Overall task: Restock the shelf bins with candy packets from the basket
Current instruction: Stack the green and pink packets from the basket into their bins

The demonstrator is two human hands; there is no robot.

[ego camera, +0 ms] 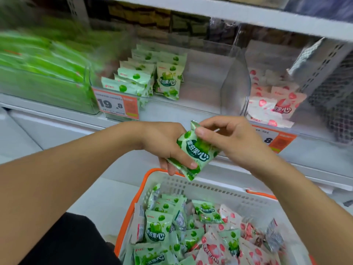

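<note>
- Green candy packet [194, 152] looks light, soft and slippery; I judge its sealed edges the safest hold.
- Above the basket [210, 190], left hand [164, 148] pinches its lower edge and right hand [227, 138] its top corner.

free: middle bin [225, 60] right half bare | blocked: green packets [145, 75] fill its left

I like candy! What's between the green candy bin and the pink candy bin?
Head view: a clear bin, seemingly bare inside, between green bin and pink bin.
</note>
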